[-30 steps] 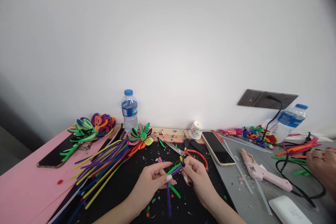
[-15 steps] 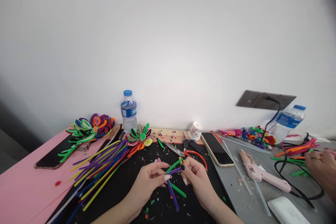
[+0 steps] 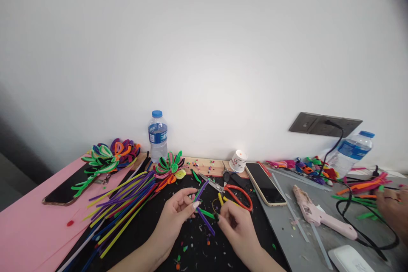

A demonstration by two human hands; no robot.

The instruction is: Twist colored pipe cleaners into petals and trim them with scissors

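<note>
My left hand (image 3: 177, 214) is closed in a pinch on the crossing of a purple pipe cleaner (image 3: 206, 222) and a green pipe cleaner (image 3: 208, 213). The purple piece slants across the fingertips, one end up and one end down to the right. At the right end of the green piece, my right hand (image 3: 237, 227) is closed, its dark-nailed thumb against that end; the other fingers are curled and partly hidden. Just beyond the right hand lie a short yellow piece (image 3: 220, 198) and open scissors (image 3: 234, 193) with orange-red handles.
Long pipe cleaners (image 3: 124, 212) and pipe-cleaner flowers (image 3: 168, 165) lie left. A water bottle (image 3: 157, 136), paper cup (image 3: 238, 160) and phone (image 3: 265, 183) stand or lie behind. Right are a glue gun (image 3: 321, 216), black cable (image 3: 349, 199), white case (image 3: 349, 259) and another person's hand (image 3: 393, 208).
The crossed pieces have turned in my left hand: purple now points up where green did, and green points right. My right hand has moved down from the purple end to the green one.
</note>
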